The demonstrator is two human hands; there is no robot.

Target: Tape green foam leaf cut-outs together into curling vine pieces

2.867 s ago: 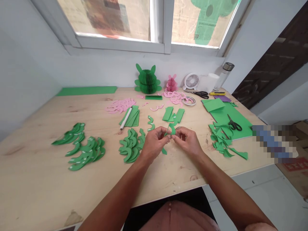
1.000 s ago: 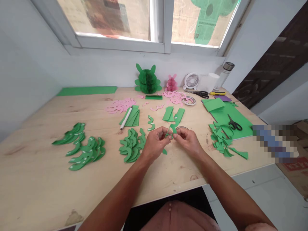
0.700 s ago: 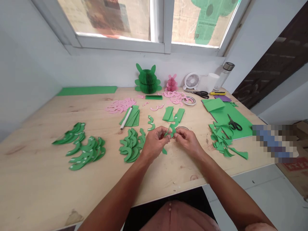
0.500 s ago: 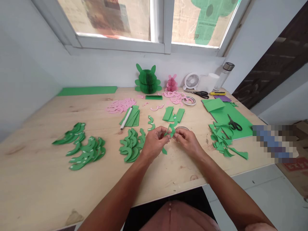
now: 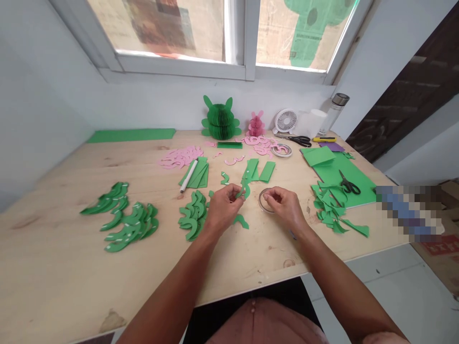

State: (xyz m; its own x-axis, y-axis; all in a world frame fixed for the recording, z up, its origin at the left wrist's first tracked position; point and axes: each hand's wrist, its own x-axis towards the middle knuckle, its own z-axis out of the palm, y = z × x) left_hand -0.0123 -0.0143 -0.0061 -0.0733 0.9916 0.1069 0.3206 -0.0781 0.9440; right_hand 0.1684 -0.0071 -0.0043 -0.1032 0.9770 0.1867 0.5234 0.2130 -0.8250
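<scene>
My left hand (image 5: 223, 210) pinches a wavy green paper cutout (image 5: 247, 189) above the middle of the table. Its fingers are closed on the lower part of the piece. My right hand (image 5: 286, 206) is off to the right, thumb and fingertips pressed together; whatever they may hold is too small to make out. Those fingertips are over a roll of tape (image 5: 262, 206), partly covered by the hand. A loose curved green cutout (image 5: 243, 221) lies on the wood below the left fingers. Beside the left wrist sits a pile of wavy green cutouts (image 5: 193, 217).
Taped green cutouts (image 5: 132, 224) lie at left. A white pen (image 5: 189, 177) rests on green paper. Pink cutouts (image 5: 181, 156) are further back. At right are green scraps (image 5: 328, 210) and black scissors (image 5: 348, 184). Paper figures (image 5: 220, 122) and a fan (image 5: 286, 120) stand along the wall.
The hands have moved apart. The right hand has let go of the wavy green cutout and moved right over the tape roll; the left has drawn slightly left with the cutout.
</scene>
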